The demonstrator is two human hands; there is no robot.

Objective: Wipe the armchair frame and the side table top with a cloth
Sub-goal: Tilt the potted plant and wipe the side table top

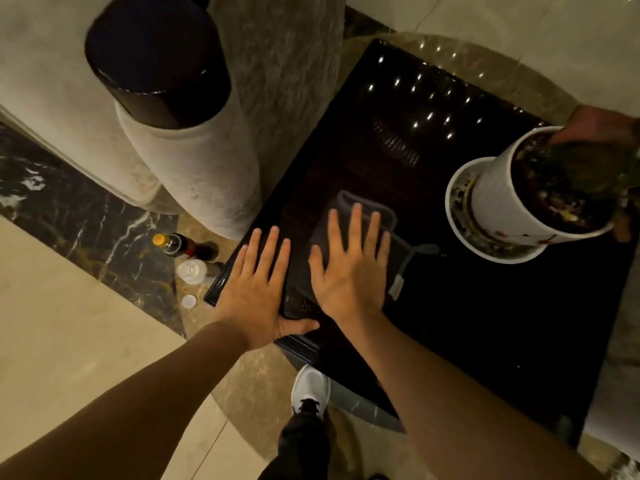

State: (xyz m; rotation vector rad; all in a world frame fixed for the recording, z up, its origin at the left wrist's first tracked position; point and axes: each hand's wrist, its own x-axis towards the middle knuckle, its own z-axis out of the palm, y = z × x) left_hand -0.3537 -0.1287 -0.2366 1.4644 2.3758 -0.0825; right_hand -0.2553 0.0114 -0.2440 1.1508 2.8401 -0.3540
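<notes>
A dark glossy side table top [467, 323] fills the middle and right of the head view. A grey cloth [349, 202] lies flat on its near left part. My right hand [353, 268] presses flat on the cloth, fingers spread. My left hand [259, 289] lies flat on the table's left corner beside the cloth, its thumb at the cloth's near edge. The armchair [194, 168], pale fabric with a dark glossy arm cap [156, 57], stands left of the table.
A white plant pot [502, 202] on a white saucer [460, 233] stands on the table's right side. On the floor by the table's left corner are a bottle with a yellow cap [173, 245], a clear bottle [192, 271] and a white lid [189, 301]. My white shoe [310, 386] is below.
</notes>
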